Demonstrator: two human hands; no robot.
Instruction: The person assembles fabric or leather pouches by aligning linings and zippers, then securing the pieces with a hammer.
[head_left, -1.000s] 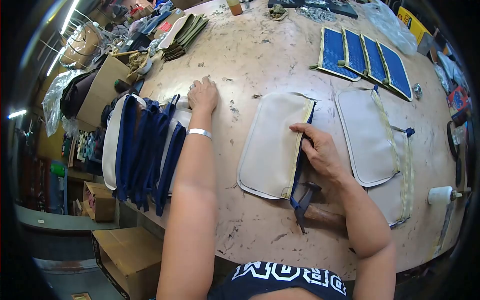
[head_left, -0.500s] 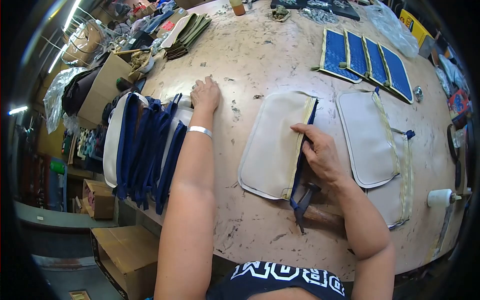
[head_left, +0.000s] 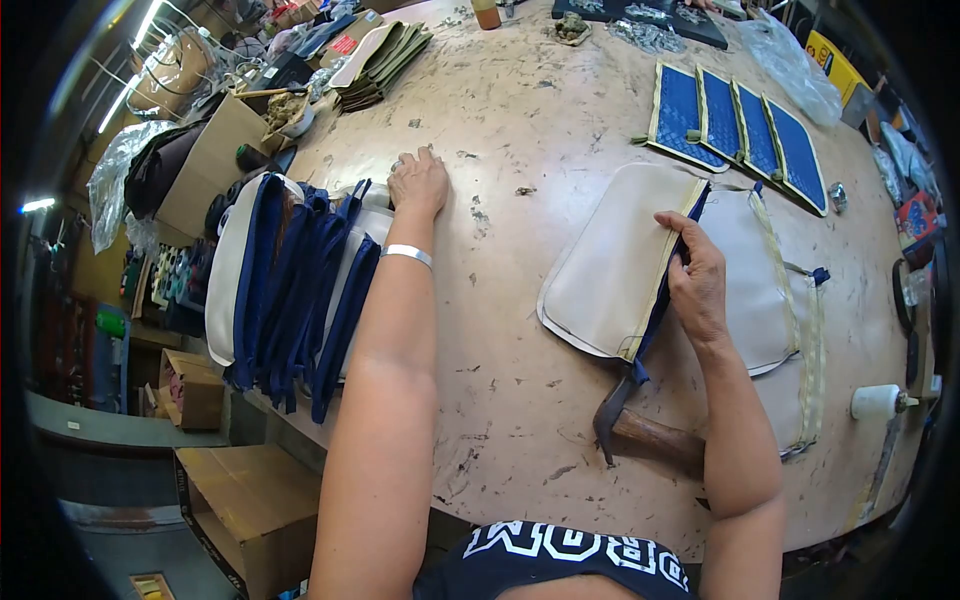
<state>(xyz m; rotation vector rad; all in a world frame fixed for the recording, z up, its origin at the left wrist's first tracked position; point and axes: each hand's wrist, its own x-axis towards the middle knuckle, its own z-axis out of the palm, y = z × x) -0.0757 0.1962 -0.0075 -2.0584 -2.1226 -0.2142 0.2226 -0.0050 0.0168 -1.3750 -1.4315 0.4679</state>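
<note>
My right hand (head_left: 697, 275) pinches the zipper edge of a pale, round-cornered zippered panel (head_left: 620, 250) with yellow-edged tape and dark blue fabric beneath. That panel is raised partly over another pale zippered panel (head_left: 765, 290) lying on the table. A hammer (head_left: 655, 440) with a wooden handle lies below, close to my right forearm. My left hand (head_left: 418, 183) rests on the table, fingers slightly bent and apart, holding nothing that I can see. Left of that forearm stands a stack of pale panels with blue zipper strips (head_left: 290, 290).
Blue panels with yellow-green edging (head_left: 735, 125) lie overlapped at the far right. A white thread spool (head_left: 875, 402) is near the right edge. Green-edged pieces (head_left: 385, 65), a jar of amber liquid (head_left: 487, 14) and a plastic bag (head_left: 800, 75) sit farther back. Cardboard boxes (head_left: 250, 500) stand below left.
My right hand has carried the pale zippered panel to the right and a little away from me, over the other panel, uncovering more of the hammer. My left hand has barely shifted.
</note>
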